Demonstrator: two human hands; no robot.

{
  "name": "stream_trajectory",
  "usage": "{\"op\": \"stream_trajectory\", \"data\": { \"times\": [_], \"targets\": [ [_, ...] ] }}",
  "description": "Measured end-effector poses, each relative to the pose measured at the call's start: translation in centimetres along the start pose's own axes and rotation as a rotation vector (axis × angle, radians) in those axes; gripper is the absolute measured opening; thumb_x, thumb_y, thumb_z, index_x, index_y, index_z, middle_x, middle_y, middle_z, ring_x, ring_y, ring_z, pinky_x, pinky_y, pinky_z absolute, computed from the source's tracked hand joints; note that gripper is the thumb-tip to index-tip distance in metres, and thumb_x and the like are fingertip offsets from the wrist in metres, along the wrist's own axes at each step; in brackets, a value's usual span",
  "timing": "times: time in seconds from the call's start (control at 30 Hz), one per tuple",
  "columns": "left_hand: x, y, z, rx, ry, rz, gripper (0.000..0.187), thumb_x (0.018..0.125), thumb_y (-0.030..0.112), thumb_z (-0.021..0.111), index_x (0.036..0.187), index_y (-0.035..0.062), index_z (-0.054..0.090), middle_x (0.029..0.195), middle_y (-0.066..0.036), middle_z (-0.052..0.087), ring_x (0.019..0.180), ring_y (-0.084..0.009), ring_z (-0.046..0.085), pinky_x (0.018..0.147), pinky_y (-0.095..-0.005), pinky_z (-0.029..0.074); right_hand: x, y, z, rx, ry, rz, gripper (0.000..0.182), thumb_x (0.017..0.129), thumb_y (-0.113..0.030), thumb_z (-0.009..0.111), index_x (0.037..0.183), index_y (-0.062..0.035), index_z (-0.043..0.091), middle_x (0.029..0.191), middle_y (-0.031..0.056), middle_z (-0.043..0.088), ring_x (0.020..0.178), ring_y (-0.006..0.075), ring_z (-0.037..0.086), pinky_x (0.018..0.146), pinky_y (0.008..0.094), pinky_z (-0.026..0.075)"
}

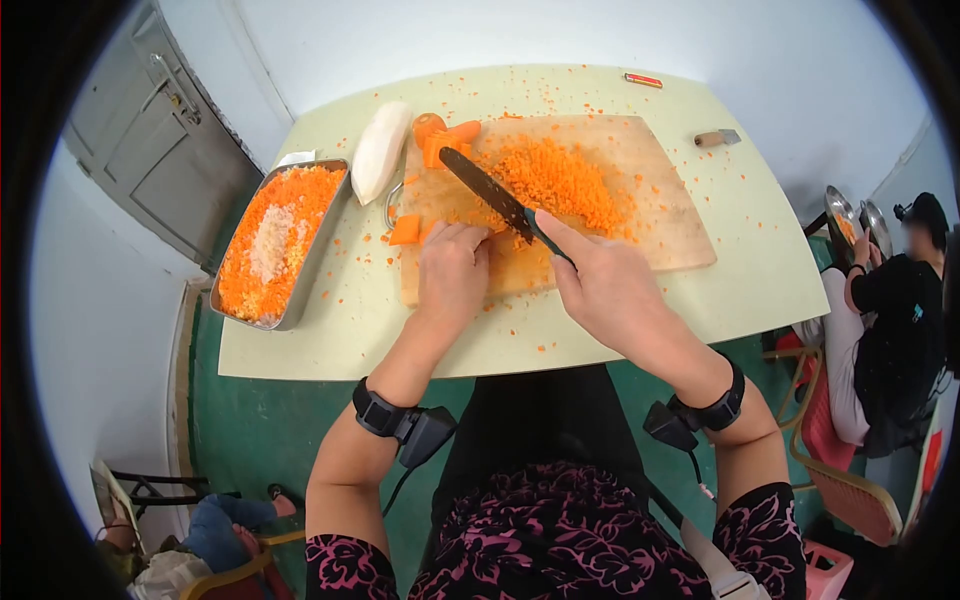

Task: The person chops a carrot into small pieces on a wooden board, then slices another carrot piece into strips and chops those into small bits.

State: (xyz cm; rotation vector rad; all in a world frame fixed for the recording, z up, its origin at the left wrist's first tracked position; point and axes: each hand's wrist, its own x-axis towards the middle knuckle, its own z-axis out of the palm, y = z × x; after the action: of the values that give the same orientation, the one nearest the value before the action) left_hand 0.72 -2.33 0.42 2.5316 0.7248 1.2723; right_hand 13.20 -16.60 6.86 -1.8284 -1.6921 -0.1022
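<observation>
My right hand [600, 275] is closed round the handle of a dark-bladed knife [490, 193], its blade slanting up and left over the wooden cutting board [665, 225]. Just left of the blade, my left hand [453, 262] rests on the board with its fingers curled down, pressing on carrot that is mostly hidden beneath them. A heap of finely diced carrot [565, 185] lies right of the knife. Larger carrot pieces [440, 150] sit at the board's upper left, and a flat carrot piece [405, 230] lies beside my left hand.
A metal tray [300, 290] of chopped orange and pale food stands at the left. Near it lies a peeled white radish [381, 150]. A small wooden-handled tool [716, 138] and a red object [643, 80] lie farther back. Another person [900, 290] sits at the right.
</observation>
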Motion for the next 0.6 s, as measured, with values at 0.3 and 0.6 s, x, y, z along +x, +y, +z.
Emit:
{"op": "stream_trajectory", "data": {
  "times": [0.3, 0.6],
  "targets": [
    [-0.1, 0.1, -0.1, -0.038, 0.003, -0.05, 0.012, 0.072, -0.002, 0.064, 0.084, -0.0012, 0.066, 0.082, -0.015, 0.062, 0.079, -0.0316, 0.056, 0.072, -0.0388, 0.047, 0.2, 0.3, -0.1, -0.014, -0.02, 0.019, 0.039, 0.084, -0.009, 0.054, 0.123, -0.0017, 0.053, 0.067, 0.0188, 0.06, 0.065, 0.0345, 0.061, 0.06, 0.044, 0.048],
    [0.3, 0.0, -1.2, 0.15, -0.025, -0.155, 0.011, 0.073, 0.004, 0.068, 0.084, -0.0009, 0.068, 0.08, -0.012, 0.06, 0.08, -0.0304, 0.056, 0.071, -0.0379, 0.047, 0.4, 0.4, -1.2, 0.062, 0.021, 0.102, 0.04, 0.083, -0.01, 0.057, 0.123, -0.0053, 0.054, 0.073, 0.0188, 0.062, 0.068, 0.0346, 0.061, 0.062, 0.0432, 0.048]
  ]
}}
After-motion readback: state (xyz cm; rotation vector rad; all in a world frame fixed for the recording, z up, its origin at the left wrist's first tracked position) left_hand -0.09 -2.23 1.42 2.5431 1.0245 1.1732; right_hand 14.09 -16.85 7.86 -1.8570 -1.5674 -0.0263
